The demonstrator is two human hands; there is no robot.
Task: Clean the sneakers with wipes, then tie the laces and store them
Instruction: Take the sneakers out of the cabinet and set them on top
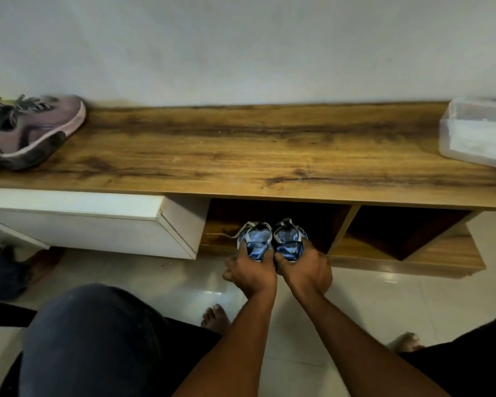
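Note:
Two blue sneakers sit side by side, toes pointing into the open wooden cubby (269, 213) under the bench. My left hand (251, 272) grips the heel of the left blue sneaker (254, 239). My right hand (305, 267) grips the heel of the right blue sneaker (289, 239). A loose lace end (222, 234) trails left on the cubby floor. A clear plastic box (476, 133) with white sheets inside stands at the bench's right end.
A purple sneaker (32, 130) with a dark sole lies on the wooden bench top (241, 147) at the far left. A white drawer front (92, 224) sits left of the cubby; a second open cubby (407, 230) is to the right. My knee and bare feet rest on the tiled floor.

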